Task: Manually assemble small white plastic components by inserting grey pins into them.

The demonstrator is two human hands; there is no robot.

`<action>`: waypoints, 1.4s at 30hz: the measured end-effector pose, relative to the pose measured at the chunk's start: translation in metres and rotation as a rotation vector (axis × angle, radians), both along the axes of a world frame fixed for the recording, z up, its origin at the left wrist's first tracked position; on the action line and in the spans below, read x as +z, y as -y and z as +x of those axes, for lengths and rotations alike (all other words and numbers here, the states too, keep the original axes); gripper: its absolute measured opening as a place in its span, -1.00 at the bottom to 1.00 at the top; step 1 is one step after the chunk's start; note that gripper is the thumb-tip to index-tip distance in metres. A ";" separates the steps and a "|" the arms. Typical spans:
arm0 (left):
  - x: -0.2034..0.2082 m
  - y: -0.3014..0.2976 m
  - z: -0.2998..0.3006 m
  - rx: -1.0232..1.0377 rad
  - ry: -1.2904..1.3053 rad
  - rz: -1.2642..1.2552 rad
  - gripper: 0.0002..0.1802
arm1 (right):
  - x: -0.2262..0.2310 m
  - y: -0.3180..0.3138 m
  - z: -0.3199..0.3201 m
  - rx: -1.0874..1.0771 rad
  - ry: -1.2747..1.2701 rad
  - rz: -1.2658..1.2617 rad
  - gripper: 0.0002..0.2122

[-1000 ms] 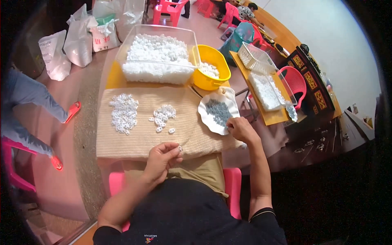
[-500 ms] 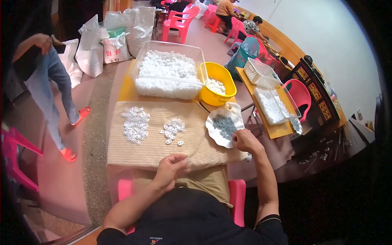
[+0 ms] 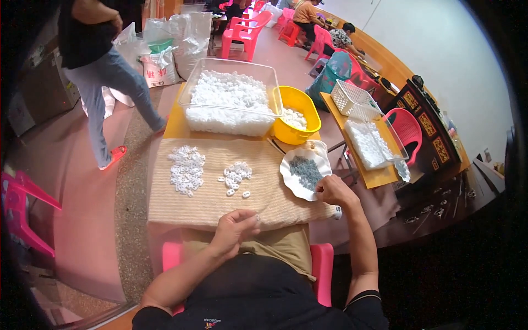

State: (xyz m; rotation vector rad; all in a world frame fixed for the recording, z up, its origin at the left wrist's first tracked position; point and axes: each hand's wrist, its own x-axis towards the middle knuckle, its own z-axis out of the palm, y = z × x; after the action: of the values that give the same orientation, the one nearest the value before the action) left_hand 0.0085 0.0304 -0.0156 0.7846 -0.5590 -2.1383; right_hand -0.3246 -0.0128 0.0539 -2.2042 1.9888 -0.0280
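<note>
My left hand point(image 3: 236, 230) is held over the front edge of a beige ribbed towel point(image 3: 181, 212). Its thumb and fingertips are pinched on something small and pale that I cannot make out. At the near right rim of a white scalloped plate point(image 3: 287, 179), my right hand point(image 3: 333, 190) has its fingers closed; what they hold, if anything, is hidden. Small grey-blue bits point(image 3: 306, 170) lie in the plate. On the towel rest a larger heap point(image 3: 186, 171) and a smaller heap point(image 3: 237, 174) of white oval pieces with holes.
Behind the towel stand a clear bin point(image 3: 240, 62) full of white pieces and a yellow basin point(image 3: 287, 135). A side table point(image 3: 379, 180) at right holds a white basket point(image 3: 352, 100) and another clear tray. A person point(image 3: 104, 82) walks at left near white sacks point(image 3: 190, 41).
The person at left has moved further away and to the right. My two hands stay in nearly the same places, with the whole view shifted slightly.
</note>
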 end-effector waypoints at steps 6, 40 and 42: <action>0.004 -0.001 0.000 0.012 0.004 0.001 -0.83 | -0.005 0.007 -0.008 0.057 -0.004 0.062 -0.87; 0.003 -0.003 -0.006 -0.067 0.055 -0.073 -0.80 | -0.052 -0.017 -0.021 0.002 0.588 -0.226 -0.94; 0.003 -0.004 -0.006 -0.078 0.060 -0.089 -0.79 | -0.051 -0.024 0.002 -0.084 0.808 -0.184 -0.94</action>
State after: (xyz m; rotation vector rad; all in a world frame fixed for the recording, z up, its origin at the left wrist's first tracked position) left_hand 0.0026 0.0346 -0.0127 0.7916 -0.7219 -2.1509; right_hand -0.3221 0.0113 0.0031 -1.7560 1.6288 -0.9733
